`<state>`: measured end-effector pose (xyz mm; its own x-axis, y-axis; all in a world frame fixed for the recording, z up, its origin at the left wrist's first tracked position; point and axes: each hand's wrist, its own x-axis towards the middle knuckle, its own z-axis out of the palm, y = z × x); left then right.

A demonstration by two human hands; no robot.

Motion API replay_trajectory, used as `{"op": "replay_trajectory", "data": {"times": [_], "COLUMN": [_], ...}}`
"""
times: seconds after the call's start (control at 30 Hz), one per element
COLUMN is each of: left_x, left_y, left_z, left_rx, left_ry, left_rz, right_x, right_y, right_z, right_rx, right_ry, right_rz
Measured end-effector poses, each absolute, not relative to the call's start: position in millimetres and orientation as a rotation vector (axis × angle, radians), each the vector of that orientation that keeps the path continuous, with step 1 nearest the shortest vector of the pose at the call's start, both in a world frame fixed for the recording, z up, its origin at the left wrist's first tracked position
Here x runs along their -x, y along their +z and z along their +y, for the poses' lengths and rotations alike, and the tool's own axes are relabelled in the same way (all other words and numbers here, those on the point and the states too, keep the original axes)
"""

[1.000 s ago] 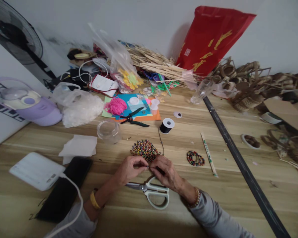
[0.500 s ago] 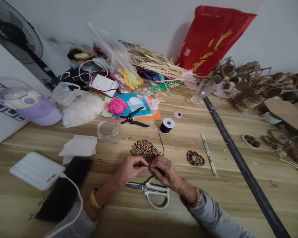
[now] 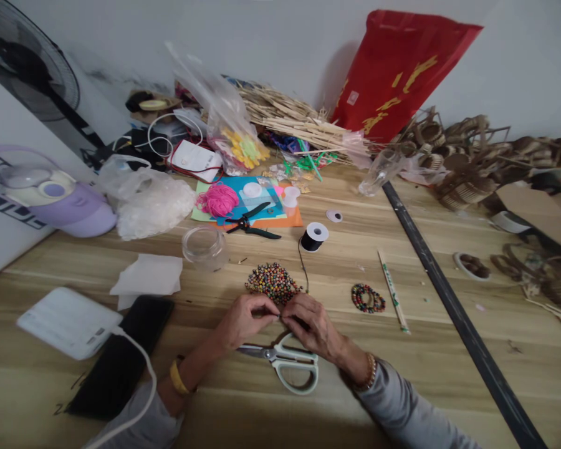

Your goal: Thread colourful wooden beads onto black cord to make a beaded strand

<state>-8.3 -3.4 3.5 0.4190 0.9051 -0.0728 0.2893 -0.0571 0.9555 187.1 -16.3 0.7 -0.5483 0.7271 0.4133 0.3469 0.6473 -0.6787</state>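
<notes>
Left hand [image 3: 249, 319] and right hand [image 3: 314, 324] pinch fingertip to fingertip by the beads [image 3: 273, 279]

The left thumb and forefinger come together on a tiny dark item, too small to name. The right fingertips are drawn together as well, nearly meeting the left ones; what they pinch is hidden. The beads lie heaped just beyond the grip. Past them, slightly right, stands the spool [image 3: 315, 239], its black cord [image 3: 303, 267] running back to the right hand. Scissors [image 3: 298, 374] lie just on the near side of the grip, partly under the right hand. Right of the grip lies a beaded strand [image 3: 368, 299], with a stick packet [image 3: 393, 291] beyond it. Left of the beads stands a clear jar [image 3: 204, 252]; pliers [image 3: 247, 224] lie farther off, beyond the heap.
</notes>
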Motion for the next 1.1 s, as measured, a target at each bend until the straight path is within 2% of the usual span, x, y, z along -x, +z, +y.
{"op": "replay_trajectory", "data": {"times": [1.1], "left_x": [6.8], "left_y": [9.8], "left_z": [-3.4], "left_rx": [-1.682], "left_ry": [0.674], "left_rz": [1.069], "right_x": [-186.5], "right_y": [2.9], "right_z": [-17.0], "right_rx": [0.825], "right_ry": [0.691], "right_rz": [-2.16]}}
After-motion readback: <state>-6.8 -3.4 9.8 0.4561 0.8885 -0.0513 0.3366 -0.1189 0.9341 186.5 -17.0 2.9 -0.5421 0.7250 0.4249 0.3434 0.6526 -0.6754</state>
